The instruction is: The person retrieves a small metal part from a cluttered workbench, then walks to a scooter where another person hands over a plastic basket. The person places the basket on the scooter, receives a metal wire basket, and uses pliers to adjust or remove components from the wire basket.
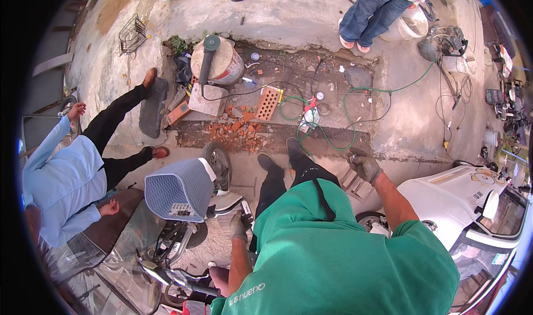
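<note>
Scooter (226, 203) beside left hand (240, 226), partly curled. Below right hand (365, 168), also half-closed, slats (357, 189). Cannot tell any hold in either.

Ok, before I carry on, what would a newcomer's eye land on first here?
Probably the bright green shirt across the lower middle, with the gloved left hand and right hand either side. Next, the blue-grey basket left of it and the white vehicle at right. Upper left of centre, a corded angle grinder rests on a bucket, above red brick rubble.
</note>
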Demonstrator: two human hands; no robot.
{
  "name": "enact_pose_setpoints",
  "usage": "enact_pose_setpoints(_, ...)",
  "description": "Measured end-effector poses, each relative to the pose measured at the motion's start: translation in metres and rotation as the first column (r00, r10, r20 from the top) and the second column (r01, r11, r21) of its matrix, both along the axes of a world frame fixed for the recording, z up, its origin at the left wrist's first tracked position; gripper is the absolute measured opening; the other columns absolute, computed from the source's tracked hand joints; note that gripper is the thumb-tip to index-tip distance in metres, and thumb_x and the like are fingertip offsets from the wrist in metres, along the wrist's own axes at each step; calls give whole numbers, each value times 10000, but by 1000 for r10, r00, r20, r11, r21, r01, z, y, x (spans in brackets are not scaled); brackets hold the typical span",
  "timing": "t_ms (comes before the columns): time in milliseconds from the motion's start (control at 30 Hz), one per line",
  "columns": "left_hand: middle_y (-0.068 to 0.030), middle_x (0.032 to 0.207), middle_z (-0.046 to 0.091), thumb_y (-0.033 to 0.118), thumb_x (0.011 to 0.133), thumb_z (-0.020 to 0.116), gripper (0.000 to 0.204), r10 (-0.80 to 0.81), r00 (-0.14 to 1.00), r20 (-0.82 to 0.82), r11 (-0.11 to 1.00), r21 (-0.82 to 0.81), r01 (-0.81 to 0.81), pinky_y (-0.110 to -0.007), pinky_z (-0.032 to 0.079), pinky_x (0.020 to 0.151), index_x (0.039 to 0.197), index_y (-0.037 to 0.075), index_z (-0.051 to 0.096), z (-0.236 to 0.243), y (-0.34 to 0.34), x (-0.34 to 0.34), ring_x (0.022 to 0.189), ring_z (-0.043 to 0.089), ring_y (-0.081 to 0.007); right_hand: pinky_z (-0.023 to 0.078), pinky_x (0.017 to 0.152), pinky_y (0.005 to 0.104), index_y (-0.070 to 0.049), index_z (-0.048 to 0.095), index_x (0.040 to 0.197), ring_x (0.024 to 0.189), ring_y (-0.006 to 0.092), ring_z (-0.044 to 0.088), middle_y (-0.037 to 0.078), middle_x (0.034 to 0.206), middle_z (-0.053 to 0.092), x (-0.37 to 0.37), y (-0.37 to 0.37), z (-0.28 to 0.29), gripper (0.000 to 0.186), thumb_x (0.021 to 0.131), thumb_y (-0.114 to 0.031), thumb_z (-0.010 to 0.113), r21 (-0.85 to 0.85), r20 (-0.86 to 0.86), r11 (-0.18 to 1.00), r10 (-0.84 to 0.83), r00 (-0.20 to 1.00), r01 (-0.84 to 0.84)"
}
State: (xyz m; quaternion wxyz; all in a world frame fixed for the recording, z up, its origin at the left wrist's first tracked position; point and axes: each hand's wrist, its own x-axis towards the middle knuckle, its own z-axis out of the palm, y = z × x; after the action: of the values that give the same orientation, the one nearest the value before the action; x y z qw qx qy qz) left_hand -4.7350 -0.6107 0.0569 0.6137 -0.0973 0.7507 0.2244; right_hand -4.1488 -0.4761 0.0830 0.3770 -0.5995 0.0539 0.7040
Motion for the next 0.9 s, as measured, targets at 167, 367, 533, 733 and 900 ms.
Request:
enact_pose_setpoints(167, -81, 948, 751, 384, 1026, 594, 418, -165, 983, -75, 968, 177, 176, -305, 529, 658, 1319, 90, 643, 53, 99, 12, 730, 691, -175, 601, 864, 351, -1, 520, 1418, 995, 229, 698, 121, 1170, 669, -22, -25, 15, 465, 958, 55, 558, -26, 38, 1000, 4, 999, -3)
enact_pose_setpoints(367, -80, 923, 750, 391, 1018, 602, 392, -231, 973, -30, 960, 156, 233, -316, 525, 653, 1265, 92, 657, 35, 109, 0, 712, 680, -178, 617, 773, 325, 38, 526, 1403, 912, 205, 710, 130, 1142, 695, -40, -45, 22, 434, 971, 24, 567, -134, 144, 991, 17, 990, 3)
enact_pose_setpoints(533, -53, 883, 736, 372, 1019, 597, 313, -188, 981, 54, 982, 32, 186, -303, 484, 598, 1198, 130, 684, 13, 69, -28, 673, 663, -154, 595, 664, 293, 39, 530, 1399, 820, 182, 705, 105, 1085, 711, -49, -69, 23, 435, 970, -26, 570, -216, 208, 976, 80, 975, -34)
enact_pose_setpoints(733, -52, 853, 719, 348, 1002, 616, 305, -104, 971, 216, 994, 62, 93, -295, 454, 543, 1214, 135, 669, -14, 49, -40, 649, 660, -154, 495, 499, 269, 17, 547, 1396, 717, 151, 688, 74, 996, 717, -58, -77, 23, 445, 956, -50, 549, -242, 206, 968, 119, 971, -67)
enact_pose_setpoints(900, -95, 910, 732, 334, 1001, 620, 376, -131, 991, 35, 985, 117, 126, -291, 465, 538, 1265, 67, 628, -14, 70, -12, 664, 671, -167, 495, 473, 271, 12, 564, 1371, 682, 159, 677, 69, 970, 708, -55, -60, 25, 426, 950, -54, 562, -227, 193, 965, 177, 965, -131)
